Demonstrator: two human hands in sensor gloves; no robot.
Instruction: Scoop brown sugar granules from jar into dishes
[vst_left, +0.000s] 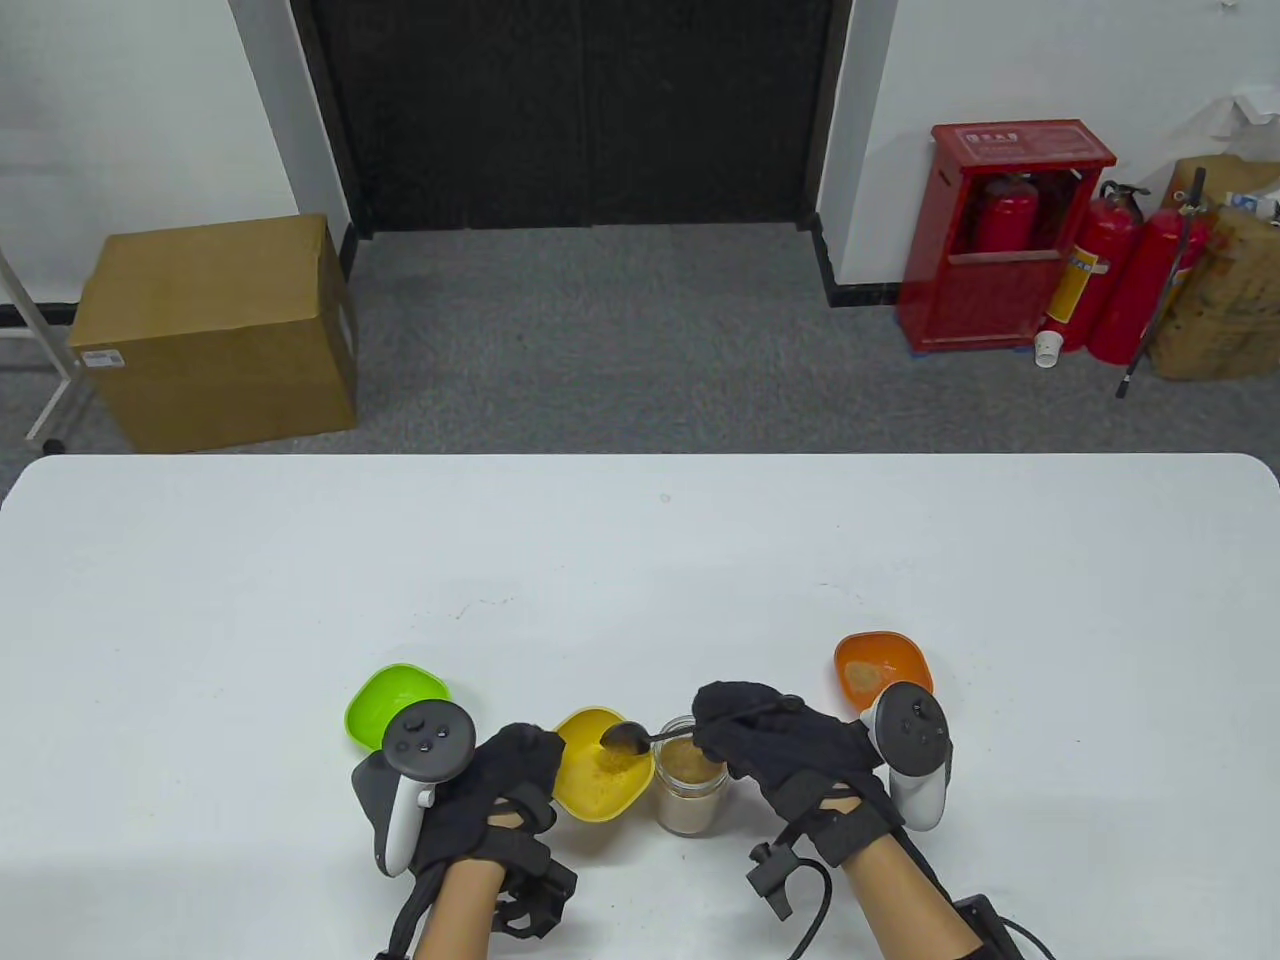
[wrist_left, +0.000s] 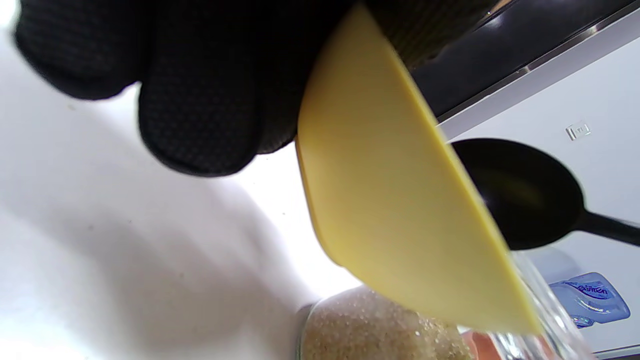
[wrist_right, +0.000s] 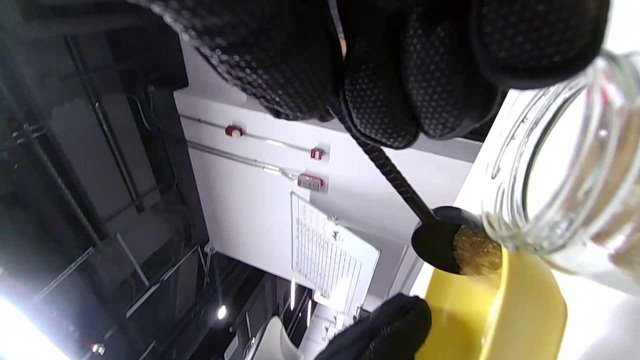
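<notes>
White table (vst_left: 640, 560): 3 dishes (vst_left: 397, 702), jar (vst_left: 690, 790).

A white desk (vst_left: 640, 560) stands on grey carpet (vst_left: 620, 340). Behind it, white walls (vst_left: 120, 120) flank a dark double door (vst_left: 575, 110). A cardboard box (vst_left: 215, 330) sits on the floor at left; at right, a red extinguisher cabinet (vst_left: 1000, 235), two loose fire extinguishers (vst_left: 1130, 275) and a paper cup (vst_left: 1047, 349).

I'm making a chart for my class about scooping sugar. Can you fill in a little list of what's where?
Spoon: right hand holds black spoon over yellow dish, sugar sliding off
Jar: glass jar of brown sugar, open, right of the yellow dish
Left hand: touches yellow dish's rim
Orange dish: has some sugar
Green dish: far left, contents unclear
</notes>
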